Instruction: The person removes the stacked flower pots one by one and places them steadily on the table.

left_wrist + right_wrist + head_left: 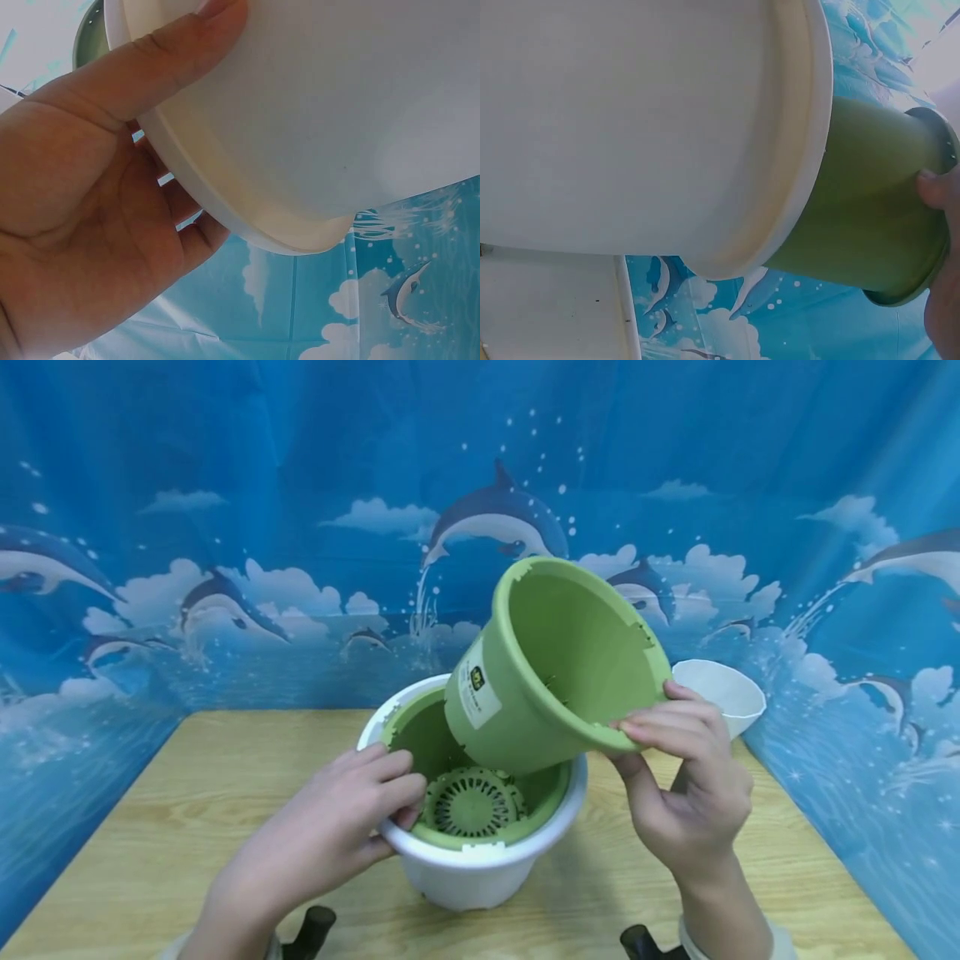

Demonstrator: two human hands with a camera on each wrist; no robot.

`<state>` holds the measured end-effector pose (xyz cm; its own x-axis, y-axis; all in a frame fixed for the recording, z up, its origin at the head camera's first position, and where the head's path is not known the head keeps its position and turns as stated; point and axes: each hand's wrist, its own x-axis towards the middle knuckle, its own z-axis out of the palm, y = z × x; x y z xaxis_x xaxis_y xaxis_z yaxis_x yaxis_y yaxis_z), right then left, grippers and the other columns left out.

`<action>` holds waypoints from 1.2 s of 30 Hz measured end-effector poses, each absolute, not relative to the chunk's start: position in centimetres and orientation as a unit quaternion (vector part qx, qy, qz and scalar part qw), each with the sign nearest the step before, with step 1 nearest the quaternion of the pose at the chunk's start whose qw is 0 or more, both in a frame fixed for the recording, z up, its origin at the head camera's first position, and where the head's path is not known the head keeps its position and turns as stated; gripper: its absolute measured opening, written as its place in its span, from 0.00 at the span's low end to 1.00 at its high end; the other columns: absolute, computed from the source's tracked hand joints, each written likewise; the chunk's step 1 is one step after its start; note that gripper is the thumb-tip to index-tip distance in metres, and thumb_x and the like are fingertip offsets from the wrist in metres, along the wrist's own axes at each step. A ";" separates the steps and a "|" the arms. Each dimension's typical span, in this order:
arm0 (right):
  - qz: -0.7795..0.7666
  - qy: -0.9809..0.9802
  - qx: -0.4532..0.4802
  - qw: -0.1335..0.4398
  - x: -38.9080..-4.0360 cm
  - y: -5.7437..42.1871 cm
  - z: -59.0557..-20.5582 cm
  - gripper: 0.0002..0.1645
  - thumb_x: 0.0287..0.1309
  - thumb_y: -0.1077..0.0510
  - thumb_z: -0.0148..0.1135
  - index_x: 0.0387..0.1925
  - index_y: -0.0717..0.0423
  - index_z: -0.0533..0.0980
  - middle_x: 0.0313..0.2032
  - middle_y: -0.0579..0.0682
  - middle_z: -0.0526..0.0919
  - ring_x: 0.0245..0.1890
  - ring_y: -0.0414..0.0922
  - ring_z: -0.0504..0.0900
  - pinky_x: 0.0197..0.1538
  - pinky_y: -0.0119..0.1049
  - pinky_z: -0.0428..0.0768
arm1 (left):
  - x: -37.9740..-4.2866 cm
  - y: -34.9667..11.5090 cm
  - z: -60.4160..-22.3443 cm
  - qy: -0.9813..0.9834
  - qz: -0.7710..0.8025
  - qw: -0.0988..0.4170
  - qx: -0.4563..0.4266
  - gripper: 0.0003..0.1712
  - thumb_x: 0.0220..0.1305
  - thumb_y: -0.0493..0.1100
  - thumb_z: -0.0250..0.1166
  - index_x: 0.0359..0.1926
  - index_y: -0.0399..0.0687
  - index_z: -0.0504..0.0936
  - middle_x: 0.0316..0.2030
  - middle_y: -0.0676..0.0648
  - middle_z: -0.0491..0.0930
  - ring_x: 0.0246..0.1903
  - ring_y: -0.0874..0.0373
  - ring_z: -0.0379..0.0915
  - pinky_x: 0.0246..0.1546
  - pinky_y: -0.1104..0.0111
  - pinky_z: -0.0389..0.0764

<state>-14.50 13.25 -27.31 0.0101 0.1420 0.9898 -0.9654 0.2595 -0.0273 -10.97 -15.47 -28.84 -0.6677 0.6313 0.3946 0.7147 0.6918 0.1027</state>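
Biggest risk I see: the tilted green pot [555, 668] is only pinched at its rim by the right hand [686, 777], fingers over the edge and thumb under, so it could slip or knock the white pot [480, 860] over. The left hand [330, 835] grips that white pot's rim, fingers curled inside. The green pot is matte plastic with a notched rim and a label, lifted partway out of a green liner [472, 802] near the tabletop's front edge, about mid-width.
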 end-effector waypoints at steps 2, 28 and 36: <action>0.467 -0.526 0.380 0.601 -14.5 13.3 -27.3 0.18 0.54 0.58 0.73 0.25 0.71 0.77 0.26 0.58 0.83 0.38 0.45 0.81 0.64 0.45 0.73 | -10.9 -15.5 -28.9 -0.904 -0.125 0.169 -0.373 0.23 0.50 0.42 0.76 0.25 0.65 0.66 0.28 0.64 0.61 0.31 0.65 0.58 0.33 0.71 0.65; 0.454 -0.571 0.260 0.633 -15.3 16.4 -27.5 0.21 0.49 0.55 0.77 0.29 0.73 0.81 0.28 0.62 0.84 0.38 0.44 0.80 0.60 0.51 0.74 | -11.0 -15.5 -28.9 -0.905 -0.126 0.166 -0.371 0.23 0.49 0.41 0.77 0.26 0.64 0.67 0.28 0.63 0.62 0.33 0.65 0.58 0.35 0.69 0.65; 0.414 -0.598 0.232 0.646 -15.5 16.8 -27.4 0.18 0.49 0.56 0.76 0.30 0.69 0.83 0.27 0.62 0.84 0.37 0.49 0.81 0.59 0.50 0.75 | -11.0 -15.4 -28.9 -0.912 -0.122 0.156 -0.360 0.23 0.50 0.41 0.76 0.27 0.65 0.67 0.29 0.65 0.62 0.33 0.65 0.59 0.34 0.70 0.66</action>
